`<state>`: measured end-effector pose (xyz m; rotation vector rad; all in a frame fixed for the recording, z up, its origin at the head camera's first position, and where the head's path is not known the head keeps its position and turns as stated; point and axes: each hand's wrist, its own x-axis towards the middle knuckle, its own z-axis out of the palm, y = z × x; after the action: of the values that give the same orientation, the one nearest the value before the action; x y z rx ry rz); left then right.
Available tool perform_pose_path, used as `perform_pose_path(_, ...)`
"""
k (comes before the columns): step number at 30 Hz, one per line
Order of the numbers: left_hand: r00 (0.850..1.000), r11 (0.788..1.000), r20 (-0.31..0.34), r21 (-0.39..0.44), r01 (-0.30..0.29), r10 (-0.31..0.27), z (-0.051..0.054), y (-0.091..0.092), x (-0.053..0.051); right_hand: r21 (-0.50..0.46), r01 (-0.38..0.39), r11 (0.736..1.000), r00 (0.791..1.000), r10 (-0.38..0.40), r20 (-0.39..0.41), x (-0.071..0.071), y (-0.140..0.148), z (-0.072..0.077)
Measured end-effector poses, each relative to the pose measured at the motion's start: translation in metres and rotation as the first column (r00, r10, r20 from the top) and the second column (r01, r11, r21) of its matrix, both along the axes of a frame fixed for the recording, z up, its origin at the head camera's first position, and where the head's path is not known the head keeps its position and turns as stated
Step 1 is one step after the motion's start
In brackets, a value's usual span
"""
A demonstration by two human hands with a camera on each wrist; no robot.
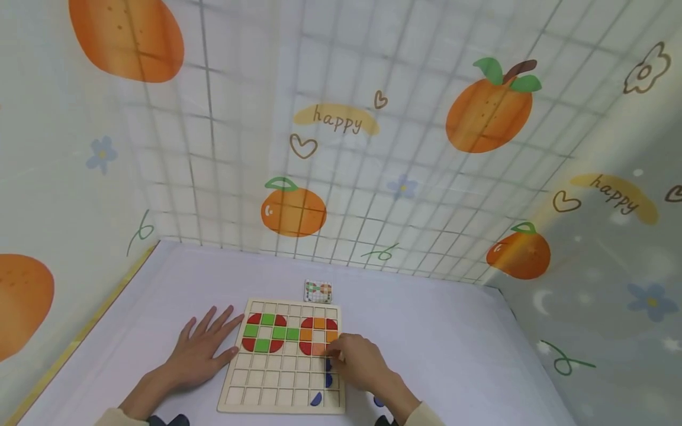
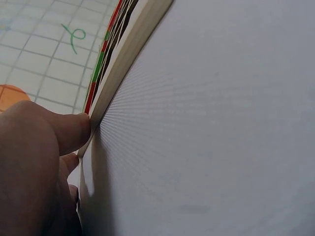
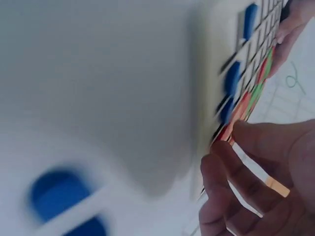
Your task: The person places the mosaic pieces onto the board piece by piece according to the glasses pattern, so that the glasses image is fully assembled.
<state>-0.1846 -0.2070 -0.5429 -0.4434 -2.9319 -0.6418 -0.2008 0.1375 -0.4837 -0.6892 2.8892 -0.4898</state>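
A pale wooden grid board (image 1: pixel 272 378) lies on the table, bearing red, green and orange tiles in two ring shapes. Fingers spread, my left hand (image 1: pixel 199 355) rests flat beside the board, its thumb touching the left edge. At the right edge, my right hand (image 1: pixel 362 361) pinches a red tile (image 3: pixel 225 133) with thumb and fingers by the right ring's lower corner; the fingers partly hide it. Just below that hand, two blue tiles (image 1: pixel 328 380) sit in the rightmost column. Another blue tile (image 1: pixel 317 399) lies tilted in the bottom row.
A small pattern card (image 1: pixel 318 291) lies behind the board. On the white table right of the board is a loose blue piece (image 1: pixel 379 401), partly behind the right wrist. Printed fabric walls (image 1: pixel 351 195) with a grid and oranges surround the table.
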Motion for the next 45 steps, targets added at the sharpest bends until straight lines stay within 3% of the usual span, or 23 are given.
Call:
perform_pose_path(5, 1.0, 1.0, -0.002, 0.008, 0.007, -0.007, -0.001, 0.0, -0.002, 0.087, 0.063, 0.994, 0.996, -0.068, 0.059, 0.012, 0.037, 0.003)
perform_pose_path(9, 1.0, 1.0, -0.003, 0.019, 0.004, -0.004, -0.003, 0.0, -0.002, 0.139, 0.066, 0.988, 0.982, -0.088, 0.165, 0.022, 0.059, 0.008)
perform_pose_path(14, 1.0, 0.999, -0.005, 0.035, 0.005, -0.005, 0.0, 0.0, 0.001, 0.068, 0.044, 0.997, 0.962, -0.061, 0.268, 0.03, 0.078, 0.01)
perform_pose_path(19, 1.0, 1.0, -0.003, 0.029, 0.001, 0.0, 0.003, -0.001, 0.003, -0.025, -0.003, 1.0, 0.962, 0.01, 0.272, 0.029, 0.083, 0.005)
perform_pose_path(25, 0.999, 0.999, -0.048, 0.042, 0.01, -0.008, -0.004, -0.002, 0.002, -0.008, -0.022, 1.0, 0.977, 0.024, 0.213, 0.027, 0.078, -0.001)
perform_pose_path(33, 1.0, 1.0, -0.012, 0.027, 0.004, -0.004, 0.001, -0.001, 0.001, -0.106, -0.099, 0.989, 0.987, 0.112, 0.117, 0.011, 0.045, 0.012)
perform_pose_path(37, 1.0, 0.999, -0.008, 0.032, 0.008, -0.007, 0.0, -0.001, 0.001, -0.215, -0.157, 0.964, 0.98, 0.178, 0.084, -0.002, 0.011, 0.018)
perform_pose_path(41, 0.999, 0.999, -0.047, 0.045, 0.017, -0.015, -0.001, 0.0, 0.002, -0.3, -0.224, 0.927, 0.968, 0.248, 0.044, -0.01, -0.028, 0.013)
perform_pose_path(45, 0.999, 0.998, -0.049, 0.054, 0.021, -0.018, 0.002, 0.001, 0.003, -0.307, -0.242, 0.92, 0.967, 0.253, -0.003, -0.013, -0.068, 0.005)
